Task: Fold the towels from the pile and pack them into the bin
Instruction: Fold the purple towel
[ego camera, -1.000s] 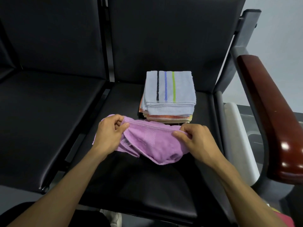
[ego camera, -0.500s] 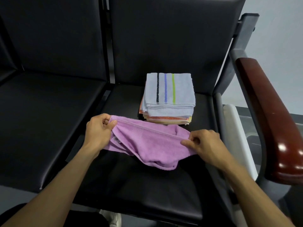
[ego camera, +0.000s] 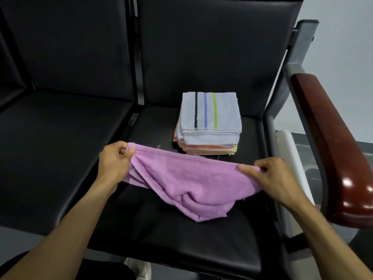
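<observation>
A purple towel (ego camera: 187, 178) is stretched between my hands over the black seat (ego camera: 181, 239). My left hand (ego camera: 114, 160) pinches its left top corner and my right hand (ego camera: 272, 178) pinches its right top corner. The top edge is taut; the rest sags in folds onto the seat. Behind it, a stack of folded towels (ego camera: 210, 122) lies at the back of the same seat, a pale blue one with black, blue and green stripes on top.
A second black seat (ego camera: 56, 148) lies to the left. A dark red glossy armrest (ego camera: 333, 148) runs along the right side. A white rim, possibly of a bin (ego camera: 292, 158), shows between seat and armrest. A shoe (ego camera: 139, 269) shows below the seat edge.
My hands have moved apart, pulling the purple towel wider and tightening its top edge. The stack has not moved.
</observation>
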Demonstrator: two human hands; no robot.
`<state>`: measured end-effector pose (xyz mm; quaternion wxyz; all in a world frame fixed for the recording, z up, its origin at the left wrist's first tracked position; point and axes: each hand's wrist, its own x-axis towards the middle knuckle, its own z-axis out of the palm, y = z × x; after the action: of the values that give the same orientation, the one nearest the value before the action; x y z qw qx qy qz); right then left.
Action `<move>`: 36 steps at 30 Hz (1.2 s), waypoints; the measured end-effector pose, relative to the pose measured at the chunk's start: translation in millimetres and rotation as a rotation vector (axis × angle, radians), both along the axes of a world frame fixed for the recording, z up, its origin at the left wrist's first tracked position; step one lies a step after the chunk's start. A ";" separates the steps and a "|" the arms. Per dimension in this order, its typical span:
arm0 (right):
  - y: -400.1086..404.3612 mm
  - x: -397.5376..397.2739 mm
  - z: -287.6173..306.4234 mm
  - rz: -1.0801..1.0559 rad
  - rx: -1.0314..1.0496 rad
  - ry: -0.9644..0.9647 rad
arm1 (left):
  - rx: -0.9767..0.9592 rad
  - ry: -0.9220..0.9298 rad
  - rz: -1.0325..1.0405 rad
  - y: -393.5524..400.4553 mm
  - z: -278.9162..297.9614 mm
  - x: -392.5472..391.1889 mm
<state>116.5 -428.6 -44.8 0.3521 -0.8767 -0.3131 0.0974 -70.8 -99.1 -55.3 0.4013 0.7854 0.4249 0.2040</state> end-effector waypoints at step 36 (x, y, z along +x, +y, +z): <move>9.0 -11.3 11.9 -0.186 -0.146 -0.118 | -0.044 -0.092 0.119 26.5 -0.5 -17.8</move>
<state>105.2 -419.6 -33.0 0.2761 -0.9293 -0.2427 0.0353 -88.5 -72.6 -55.8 0.4249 0.7396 0.4561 0.2540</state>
